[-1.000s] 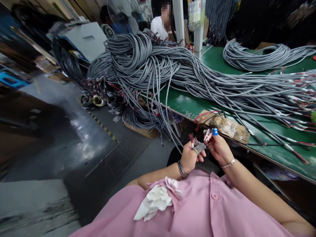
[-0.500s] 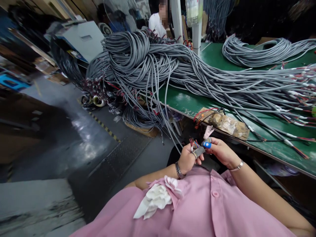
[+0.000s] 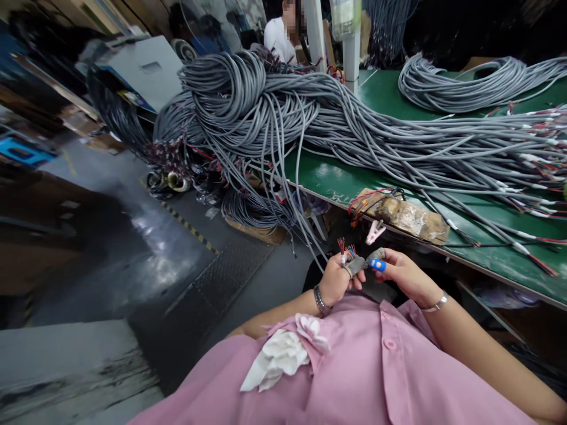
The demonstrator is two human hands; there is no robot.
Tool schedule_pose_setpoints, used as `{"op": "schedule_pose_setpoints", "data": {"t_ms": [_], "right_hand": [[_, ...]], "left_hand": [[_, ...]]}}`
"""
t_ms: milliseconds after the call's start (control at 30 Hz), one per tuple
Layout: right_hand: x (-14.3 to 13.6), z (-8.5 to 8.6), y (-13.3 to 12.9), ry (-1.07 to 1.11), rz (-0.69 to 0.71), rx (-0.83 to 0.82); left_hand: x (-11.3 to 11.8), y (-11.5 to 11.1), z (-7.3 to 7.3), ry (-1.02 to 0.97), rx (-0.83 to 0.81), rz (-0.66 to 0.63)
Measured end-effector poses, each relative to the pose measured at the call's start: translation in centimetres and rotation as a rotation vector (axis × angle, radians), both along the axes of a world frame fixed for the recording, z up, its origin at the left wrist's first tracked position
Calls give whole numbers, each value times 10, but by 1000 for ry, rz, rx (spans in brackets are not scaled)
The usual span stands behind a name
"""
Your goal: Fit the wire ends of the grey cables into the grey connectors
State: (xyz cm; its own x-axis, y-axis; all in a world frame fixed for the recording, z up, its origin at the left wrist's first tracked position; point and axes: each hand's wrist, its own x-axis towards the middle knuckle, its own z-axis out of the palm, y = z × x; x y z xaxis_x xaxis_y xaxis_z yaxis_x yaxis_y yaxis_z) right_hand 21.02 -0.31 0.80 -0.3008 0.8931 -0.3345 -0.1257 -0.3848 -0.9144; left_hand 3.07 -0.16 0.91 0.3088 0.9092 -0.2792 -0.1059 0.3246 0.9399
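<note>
My left hand (image 3: 338,280) is closed around a grey cable, near its end where thin coloured wires (image 3: 349,252) fan upward. Grey tape or cloth wraps its thumb. Just to the right, my right hand (image 3: 396,267) is closed, with grey wrapping and a blue band on its fingers. Its fingertips are beside the left thumb; anything between them is too small to make out. A pink clip (image 3: 375,232) hangs at the table edge above the hands. Behind it lies a taped cardboard block (image 3: 405,217) with red and black wires.
Long grey cables (image 3: 354,127) are heaped across the green table (image 3: 325,177), with stripped ends to the right. Another cable bundle (image 3: 478,88) lies at the back. A grey box (image 3: 144,71) stands at left. Beyond the table, a person in white (image 3: 279,40) is visible.
My right hand has moved slightly right and down, beside the left thumb. The pink clip now shows fully above the hands. The view has shifted slightly.
</note>
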Motion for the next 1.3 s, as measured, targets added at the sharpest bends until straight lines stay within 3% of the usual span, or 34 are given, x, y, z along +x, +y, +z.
{"op": "schedule_pose_setpoints", "data": {"t_ms": [100,267,533,833,967,1100,1300], "right_hand": [[-8,1,-1,-16,-73,61],[-19,1,2,-37,-61,111],[-20,-2,4,32,-107,86],[-6,-8,25,371,-302,-141],[-8,-1,33,161,-252,54],[-13,1,36,-124,-406,262],[-20,-1,43,276,-305,47]], "left_hand": [[0,-1,-2,14,3,-66],[-5,-5,-1,30,13,-206],[-3,-2,-5,-97,-70,42],[-1,5,9,-201,-85,36],[6,9,18,-247,-108,-14],[14,12,21,-231,-97,-20],[18,13,14,-157,-103,-13]]}}
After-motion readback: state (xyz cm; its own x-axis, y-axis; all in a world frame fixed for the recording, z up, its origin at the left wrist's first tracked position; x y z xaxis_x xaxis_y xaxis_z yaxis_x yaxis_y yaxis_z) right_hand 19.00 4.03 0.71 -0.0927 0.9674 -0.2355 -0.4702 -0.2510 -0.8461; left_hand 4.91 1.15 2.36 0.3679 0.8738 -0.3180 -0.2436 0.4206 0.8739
